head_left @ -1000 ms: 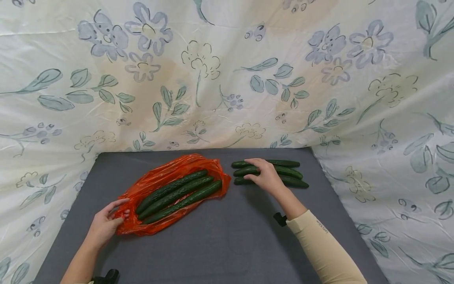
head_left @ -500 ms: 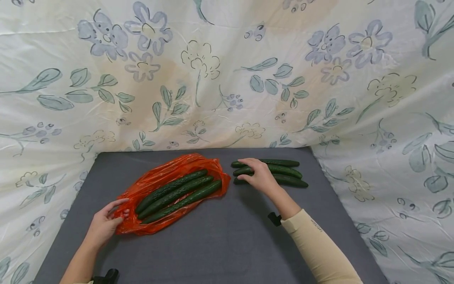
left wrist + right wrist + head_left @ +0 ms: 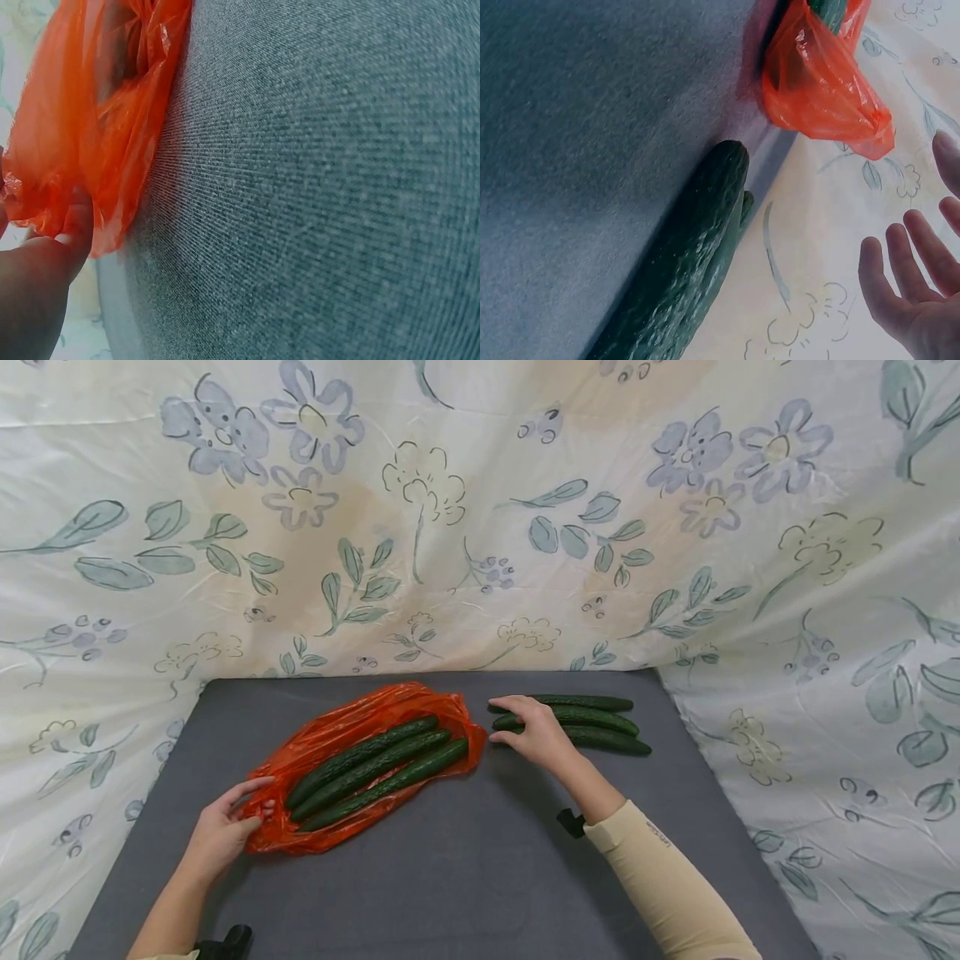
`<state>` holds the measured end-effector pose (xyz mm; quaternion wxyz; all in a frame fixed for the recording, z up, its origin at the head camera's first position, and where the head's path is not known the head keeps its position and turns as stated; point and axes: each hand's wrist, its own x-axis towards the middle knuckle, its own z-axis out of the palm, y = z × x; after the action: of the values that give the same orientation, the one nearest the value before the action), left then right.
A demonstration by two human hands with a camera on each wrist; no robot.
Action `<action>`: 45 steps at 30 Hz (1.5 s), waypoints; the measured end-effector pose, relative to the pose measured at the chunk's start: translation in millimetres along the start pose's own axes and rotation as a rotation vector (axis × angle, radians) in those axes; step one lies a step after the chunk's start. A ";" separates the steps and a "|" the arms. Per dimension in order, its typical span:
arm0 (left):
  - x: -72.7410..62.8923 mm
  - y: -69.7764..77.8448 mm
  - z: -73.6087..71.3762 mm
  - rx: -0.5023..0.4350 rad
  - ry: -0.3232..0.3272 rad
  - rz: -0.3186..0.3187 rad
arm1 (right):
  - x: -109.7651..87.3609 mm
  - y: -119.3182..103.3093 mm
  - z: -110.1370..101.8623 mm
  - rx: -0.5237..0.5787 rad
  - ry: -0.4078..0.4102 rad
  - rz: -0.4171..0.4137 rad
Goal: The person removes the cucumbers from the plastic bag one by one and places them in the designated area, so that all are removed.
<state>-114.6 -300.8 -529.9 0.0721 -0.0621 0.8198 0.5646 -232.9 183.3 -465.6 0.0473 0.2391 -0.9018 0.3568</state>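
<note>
- Left hand [image 3: 215, 839]: fingers [image 3: 243, 789] and thumb pinch the near-left, gathered end of a thin, glossy orange-red plastic bag [image 3: 333, 727]. Grip confirmed in the left wrist view.
- Right hand [image 3: 538, 735]: fingers parted and loosely curved, thumb apart, gripping nothing. It hangs over the left ends of three long dark-green cucumbers [image 3: 600, 719]; the right wrist view shows a gap between hand and cucumbers.
- Those three lie side by side, close together, roughly left to right, at the far right part of the table.
- Bag: left of that group, set diagonally, crumpled, far-right end near the cucumbers' left ends but apart.
- In the bag: three bumpy dark-green cucumbers [image 3: 370, 777], side by side along its length, tops exposed, orange-red film around them.
- Table [image 3: 420, 893]: grey ribbed cloth surface under everything.
- Right forearm: pale yellow sleeve [image 3: 667, 885], small black device [image 3: 571, 823] at the wrist. Matching black device at the left wrist.
- Behind and at both sides: cream floral fabric [image 3: 480, 618].
</note>
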 end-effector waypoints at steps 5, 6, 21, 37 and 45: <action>0.2 0.8 0.5 -0.013 -0.003 0.000 | 1.8 -4.1 2.6 0.004 -0.012 -0.004; 0.5 1.0 0.7 -0.017 -0.002 0.001 | 2.0 -4.7 3.1 0.003 -0.013 -0.006; -0.2 2.8 1.5 -0.008 0.003 0.010 | 8.7 -17.6 12.6 0.026 -0.008 -0.074; -2.5 3.3 1.4 0.035 0.039 0.055 | 16.9 -38.6 31.8 0.095 -0.025 -0.129; -2.0 0.7 0.5 0.040 0.026 0.031 | 18.2 -52.8 41.1 0.126 -0.065 -0.183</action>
<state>-112.7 -300.0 -529.1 0.0540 -0.0554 0.8327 0.5484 -220.9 115.3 -458.6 0.0354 0.3342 -0.8530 0.3993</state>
